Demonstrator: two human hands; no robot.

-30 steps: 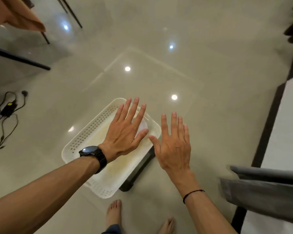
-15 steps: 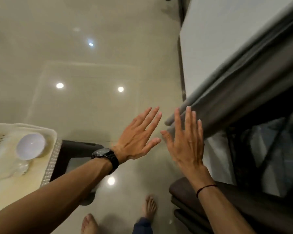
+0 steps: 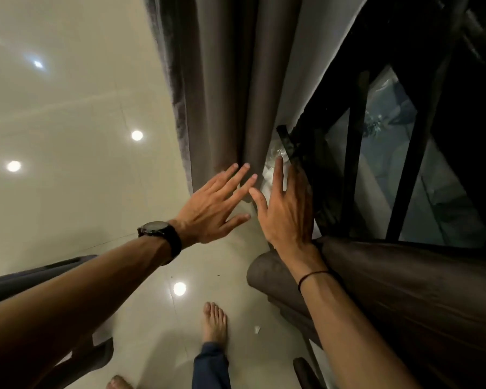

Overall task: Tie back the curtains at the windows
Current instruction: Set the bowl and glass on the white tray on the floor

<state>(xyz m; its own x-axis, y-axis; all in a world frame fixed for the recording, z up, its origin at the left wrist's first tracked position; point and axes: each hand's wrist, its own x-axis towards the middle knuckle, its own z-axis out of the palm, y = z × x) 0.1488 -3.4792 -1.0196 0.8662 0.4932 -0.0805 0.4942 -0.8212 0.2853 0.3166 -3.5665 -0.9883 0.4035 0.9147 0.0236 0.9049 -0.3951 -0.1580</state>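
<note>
A grey-brown curtain [image 3: 222, 88] hangs in folds from the top centre down to the floor, beside a dark window [image 3: 390, 164] with black bars. My left hand [image 3: 216, 206], with a black watch on its wrist, is spread flat with its fingertips at the curtain's lower folds. My right hand [image 3: 286, 211], a thin black band on its wrist, is spread just right of it, fingers reaching past the curtain's edge toward the glass. Neither hand holds anything. No tie-back is visible.
A brown upholstered sofa arm [image 3: 404, 290] lies under my right forearm, close to the window. Glossy cream floor tiles [image 3: 68, 164] spread to the left. A dark stool [image 3: 76, 357] sits at the lower left. My bare feet stand at the bottom.
The view swung right from the white tray on the stool to the curtain and window. Both hands stayed spread and moved up to the curtain's lower edge.
</note>
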